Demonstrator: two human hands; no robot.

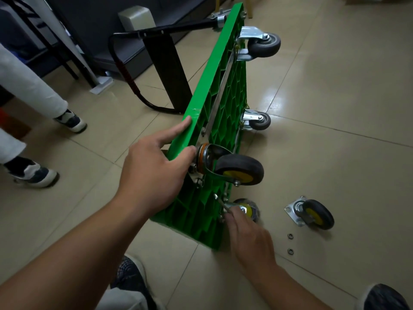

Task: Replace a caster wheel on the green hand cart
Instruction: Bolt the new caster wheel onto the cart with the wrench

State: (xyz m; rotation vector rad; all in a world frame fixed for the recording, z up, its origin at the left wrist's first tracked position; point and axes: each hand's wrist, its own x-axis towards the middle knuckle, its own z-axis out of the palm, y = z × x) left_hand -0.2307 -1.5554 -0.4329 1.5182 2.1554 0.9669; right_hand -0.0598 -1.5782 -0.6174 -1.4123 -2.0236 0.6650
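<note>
Left grip (154,166) clasped the cart's (223,90) upper edge, thumb hooked over; right grip (250,238) pinched a tool (224,205) beside the lower caster (248,210). Cart stood edgewise on tiled floor (335,130); loose caster (312,214) and washers (290,236) lay near.

You have open floor (335,97) right of the cart (207,104); a loose caster (312,213) and two washers (290,236) lie there near you. Someone's shoes (35,174) crowd the left.
</note>
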